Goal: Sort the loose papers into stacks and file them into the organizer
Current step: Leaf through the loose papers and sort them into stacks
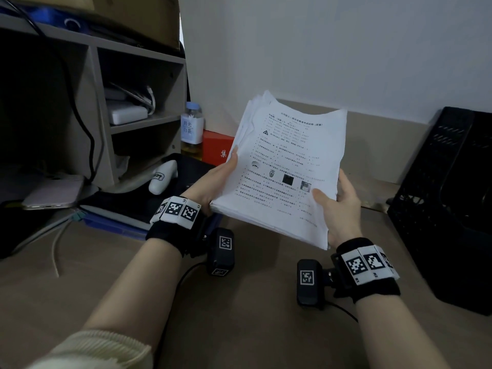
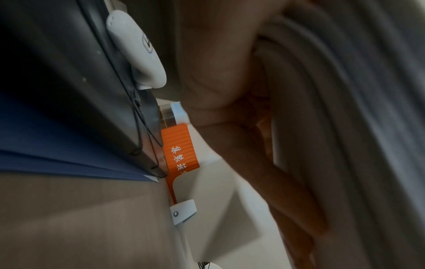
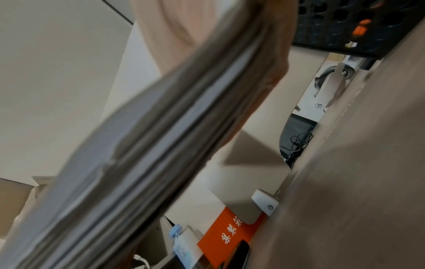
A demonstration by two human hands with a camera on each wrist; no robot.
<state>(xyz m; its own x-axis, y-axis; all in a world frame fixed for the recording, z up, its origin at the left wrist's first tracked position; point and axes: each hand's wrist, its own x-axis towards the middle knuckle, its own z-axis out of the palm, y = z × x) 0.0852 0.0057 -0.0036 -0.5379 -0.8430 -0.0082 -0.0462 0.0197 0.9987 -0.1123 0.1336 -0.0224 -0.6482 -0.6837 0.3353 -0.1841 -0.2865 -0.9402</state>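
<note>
Papers [image 1: 286, 166] gripped by left hand [image 1: 213, 182] and right hand [image 1: 339, 206], printed face in head view, blurred edges in wrist views

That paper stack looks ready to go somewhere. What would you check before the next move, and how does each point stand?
1. Both hands hold the paper stack: ok, left hand and right hand grip opposite edges.
2. Stack lifted off the desk: ok.
3. Sheet edges squared: not ok, top corners fan out.
4. Black organizer within reach at right: ok.
5. Free slot in the organizer: cannot tell.
</note>
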